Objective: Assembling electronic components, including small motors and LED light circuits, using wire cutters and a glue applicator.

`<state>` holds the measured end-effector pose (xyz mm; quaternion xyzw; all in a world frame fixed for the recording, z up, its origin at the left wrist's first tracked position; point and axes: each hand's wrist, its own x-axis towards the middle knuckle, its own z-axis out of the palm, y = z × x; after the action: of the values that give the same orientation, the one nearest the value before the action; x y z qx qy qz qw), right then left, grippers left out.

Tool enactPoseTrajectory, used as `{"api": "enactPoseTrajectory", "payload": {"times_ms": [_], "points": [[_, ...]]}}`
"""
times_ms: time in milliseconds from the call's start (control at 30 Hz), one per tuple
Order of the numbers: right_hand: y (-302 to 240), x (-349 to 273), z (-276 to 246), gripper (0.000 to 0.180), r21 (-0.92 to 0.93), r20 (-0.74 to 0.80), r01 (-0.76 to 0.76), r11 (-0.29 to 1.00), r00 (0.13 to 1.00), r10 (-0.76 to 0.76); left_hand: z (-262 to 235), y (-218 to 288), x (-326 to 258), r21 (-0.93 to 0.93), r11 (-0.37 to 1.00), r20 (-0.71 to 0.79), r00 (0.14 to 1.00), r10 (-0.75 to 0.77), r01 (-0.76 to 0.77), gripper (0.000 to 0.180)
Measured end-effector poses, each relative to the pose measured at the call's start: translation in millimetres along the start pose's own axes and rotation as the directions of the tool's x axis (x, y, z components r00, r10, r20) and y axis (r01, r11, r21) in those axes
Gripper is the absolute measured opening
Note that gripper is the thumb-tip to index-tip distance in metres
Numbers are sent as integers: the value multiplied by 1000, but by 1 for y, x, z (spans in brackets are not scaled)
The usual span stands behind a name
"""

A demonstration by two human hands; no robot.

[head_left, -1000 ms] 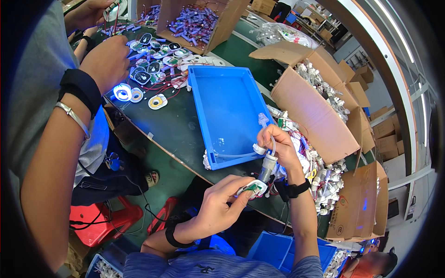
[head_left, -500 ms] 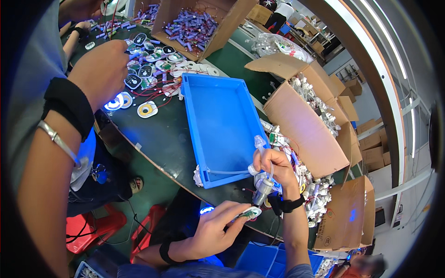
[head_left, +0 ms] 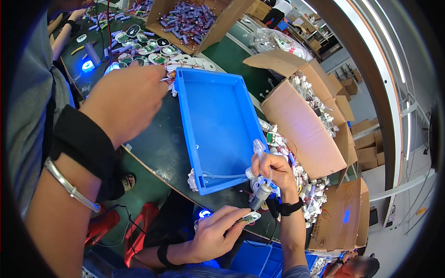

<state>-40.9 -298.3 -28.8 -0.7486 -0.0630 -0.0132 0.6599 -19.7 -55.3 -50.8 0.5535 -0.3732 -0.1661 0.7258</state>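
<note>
My left hand (head_left: pixel 218 234) pinches a small white oval part with a green circuit board (head_left: pixel 251 217) by its edge. Just above that part is the lower end of a clear, syringe-like barrel (head_left: pixel 262 194) with greyish contents. My right hand (head_left: pixel 273 171) is closed around its upper end and a pale flexible tube (head_left: pixel 227 176), which loops back over the tray rim. A clear cone-shaped tip (head_left: pixel 258 147) sticks up above my right fingers. Whether the barrel touches the board is hard to see. The blue tray (head_left: pixel 183 116) lies beyond my hands.
From the left reaches a co-worker's hand (head_left: pixel 127 99), close to the tray. Board parts (head_left: pixel 157 58) with red wires pile up behind it. An open carton (head_left: pixel 222 32) holds purple cylindrical cells (head_left: pixel 185 21). Cartons (head_left: pixel 301 125) and heaped white parts (head_left: pixel 315 197) stand at right.
The co-worker's hand has moved right and nearer, toward the tray. My hands keep almost the same place; the white part has tilted slightly. The view has shifted a little.
</note>
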Motion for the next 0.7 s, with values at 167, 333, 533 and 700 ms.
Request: {"api": "enactPoseTrajectory", "payload": {"times_ms": [167, 333, 533, 700], "points": [[-3, 1, 2, 15, -1, -2, -27, 1000, 1000, 27, -2, -1, -1, 29, 999, 10, 999, 39, -40, 25], [-2, 0, 3, 16, -1, -15, -35, 999, 999, 35, -2, 0, 0, 53, 999, 39, 999, 4, -6, 26], [-2, 2, 3, 14, 7, -32, -46, 999, 998, 47, -2, 4, 0, -23, 997, 34, 997, -67, 67, 23], [-2, 3, 5, 13, 33, -46, -58, 998, 997, 60, -4, 3, -1, -36, 997, 25, 998, -63, 64, 25]]}}
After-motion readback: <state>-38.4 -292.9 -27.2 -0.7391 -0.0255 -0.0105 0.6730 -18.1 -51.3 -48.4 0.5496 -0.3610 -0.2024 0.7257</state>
